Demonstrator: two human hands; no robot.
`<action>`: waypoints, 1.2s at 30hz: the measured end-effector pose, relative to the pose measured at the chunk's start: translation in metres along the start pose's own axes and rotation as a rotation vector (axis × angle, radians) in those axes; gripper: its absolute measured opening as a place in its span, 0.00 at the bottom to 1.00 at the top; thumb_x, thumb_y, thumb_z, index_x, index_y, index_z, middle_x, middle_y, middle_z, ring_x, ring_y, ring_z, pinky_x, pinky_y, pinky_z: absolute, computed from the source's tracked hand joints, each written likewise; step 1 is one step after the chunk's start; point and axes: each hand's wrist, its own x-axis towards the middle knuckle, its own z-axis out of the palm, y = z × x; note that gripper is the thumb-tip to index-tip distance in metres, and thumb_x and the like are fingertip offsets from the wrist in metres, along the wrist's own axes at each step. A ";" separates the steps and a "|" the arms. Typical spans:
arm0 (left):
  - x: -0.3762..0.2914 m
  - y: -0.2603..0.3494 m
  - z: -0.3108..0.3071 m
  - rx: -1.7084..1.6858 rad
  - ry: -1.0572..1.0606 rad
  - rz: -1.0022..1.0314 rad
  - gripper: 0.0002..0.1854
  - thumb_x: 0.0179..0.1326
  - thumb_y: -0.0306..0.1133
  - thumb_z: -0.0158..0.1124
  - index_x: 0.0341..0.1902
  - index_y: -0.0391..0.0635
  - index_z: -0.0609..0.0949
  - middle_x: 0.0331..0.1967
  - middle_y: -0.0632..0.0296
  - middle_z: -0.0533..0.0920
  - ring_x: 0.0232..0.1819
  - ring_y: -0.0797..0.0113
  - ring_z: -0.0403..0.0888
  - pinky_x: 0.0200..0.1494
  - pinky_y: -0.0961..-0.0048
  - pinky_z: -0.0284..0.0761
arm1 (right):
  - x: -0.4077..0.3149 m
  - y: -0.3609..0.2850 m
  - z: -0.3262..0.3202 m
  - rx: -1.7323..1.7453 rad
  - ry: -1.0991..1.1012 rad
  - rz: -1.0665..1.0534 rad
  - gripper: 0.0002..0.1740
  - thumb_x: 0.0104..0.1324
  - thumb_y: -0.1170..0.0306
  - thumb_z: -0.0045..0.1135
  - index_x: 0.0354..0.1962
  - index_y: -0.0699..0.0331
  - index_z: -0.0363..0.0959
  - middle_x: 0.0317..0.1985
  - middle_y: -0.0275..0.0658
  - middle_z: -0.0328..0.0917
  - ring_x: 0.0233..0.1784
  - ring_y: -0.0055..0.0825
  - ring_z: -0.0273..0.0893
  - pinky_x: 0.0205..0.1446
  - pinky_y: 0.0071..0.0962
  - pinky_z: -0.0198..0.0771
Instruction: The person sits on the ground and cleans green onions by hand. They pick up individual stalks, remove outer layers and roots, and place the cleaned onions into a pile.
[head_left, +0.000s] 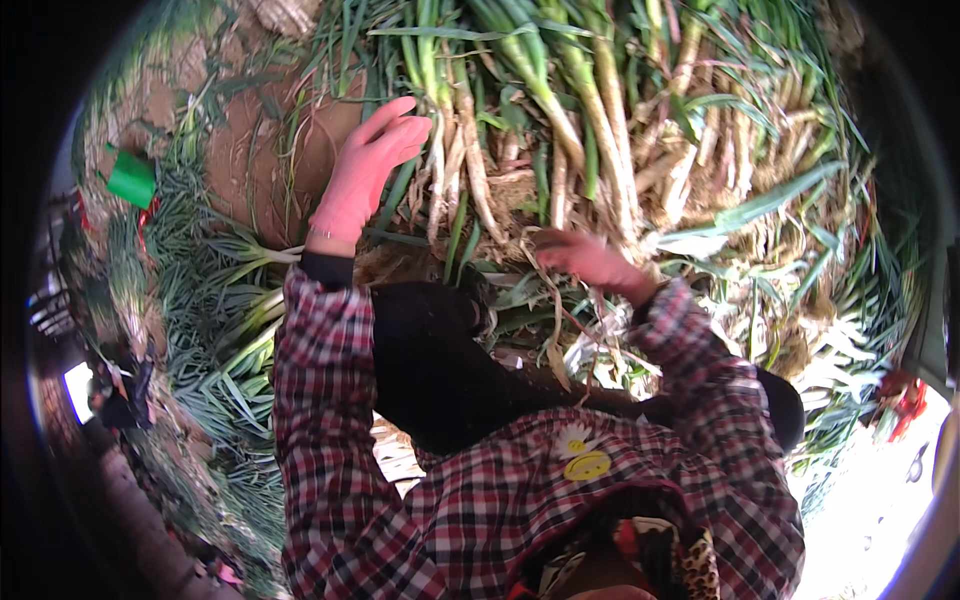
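My left hand, in a pink glove, reaches out beside a row of long green onions. Its fingers point toward the nearest stalks, with nothing visible in its grasp. Lower and further right is my right hand, also gloved and blurred, just below the root ends of thicker stalks. Dry, stringy leaf strips hang by its fingers; whether they are gripped is unclear. The onions lie with roots toward me and green leaves pointing away. Soil clings to several roots.
Peeled leaves and dry husks litter the ground by my knees. To the left lie heaped green onions and a patch of bare brown soil. A green object stands farther left. Another person appears at the left rim.
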 end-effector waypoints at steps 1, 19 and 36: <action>-0.008 -0.001 -0.010 -0.023 0.053 0.050 0.26 0.66 0.35 0.62 0.65 0.37 0.71 0.53 0.55 0.80 0.56 0.65 0.79 0.61 0.67 0.70 | 0.039 0.010 0.026 0.112 0.019 -0.010 0.39 0.67 0.55 0.57 0.66 0.73 0.58 0.61 0.54 0.71 0.64 0.38 0.69 0.68 0.31 0.64; -0.023 0.022 -0.055 0.123 0.095 -0.166 0.25 0.67 0.26 0.55 0.68 0.38 0.68 0.53 0.54 0.80 0.58 0.67 0.76 0.65 0.69 0.66 | 0.132 -0.049 -0.075 0.527 0.194 -0.078 0.25 0.54 0.72 0.61 0.48 0.72 0.66 0.29 0.38 0.74 0.24 0.25 0.74 0.26 0.25 0.73; 0.007 -0.082 0.058 -1.056 -0.193 -0.577 0.25 0.64 0.48 0.65 0.59 0.48 0.73 0.54 0.53 0.78 0.57 0.53 0.74 0.56 0.46 0.72 | -0.223 -0.055 0.105 1.080 -0.043 0.032 0.30 0.45 0.71 0.66 0.45 0.82 0.70 0.24 0.48 0.78 0.18 0.33 0.74 0.22 0.27 0.71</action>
